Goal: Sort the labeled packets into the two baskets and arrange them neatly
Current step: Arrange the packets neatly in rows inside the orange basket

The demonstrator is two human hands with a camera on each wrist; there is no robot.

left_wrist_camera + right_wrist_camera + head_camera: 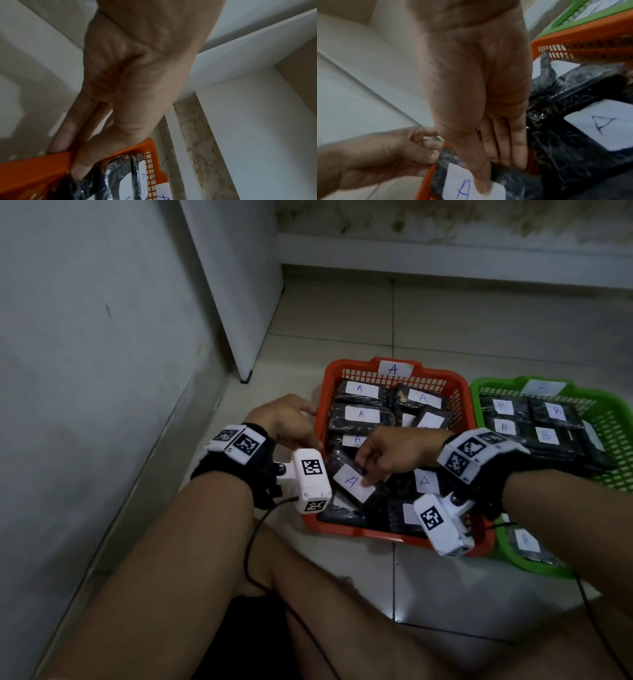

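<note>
**Both hands at the orange A basket**

At centre frame in the head view, the right hand (390, 455) pinches a black packet labeled A (352, 482), thumb on its white label, fingers beneath, over the orange basket (342, 527). The left hand (286, 419) grips that basket's left rim, thumb inside against a packet. More A packets fill the basket. At right, the green basket (616, 419) holds B packets (534, 419).

right hand (394, 455) pinching packet (352, 484) over orange basket (442, 378), green basket (613, 412) beside
</note>
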